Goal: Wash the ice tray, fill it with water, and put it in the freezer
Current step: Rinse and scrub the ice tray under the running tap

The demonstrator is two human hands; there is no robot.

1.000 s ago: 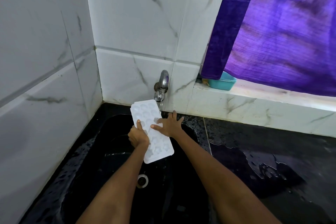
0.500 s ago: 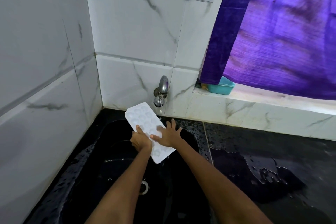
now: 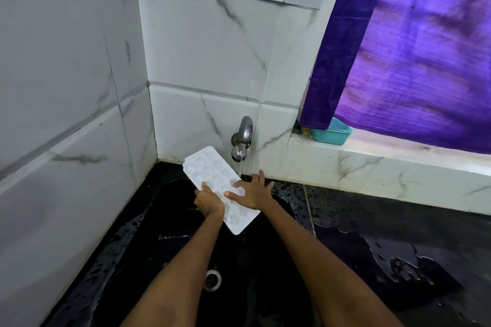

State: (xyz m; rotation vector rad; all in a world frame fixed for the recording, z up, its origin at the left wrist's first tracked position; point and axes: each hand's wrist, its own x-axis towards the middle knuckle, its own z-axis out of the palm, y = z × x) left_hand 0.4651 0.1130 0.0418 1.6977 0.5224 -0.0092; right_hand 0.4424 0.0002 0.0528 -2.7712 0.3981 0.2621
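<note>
Over the sink [image 3: 170, 220], just beside the running tap [image 3: 243, 138], the tray [image 3: 212, 175] looks light, stiff and wet-slick, so its long edge, where the left hand [image 3: 208, 200] grips it, seems safest while the right hand [image 3: 252, 190] lies flat-fingered on top.

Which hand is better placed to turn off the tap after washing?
Probably the right hand: it lies open on the ice tray, just below the tap. The left hand grips the tray.
</note>
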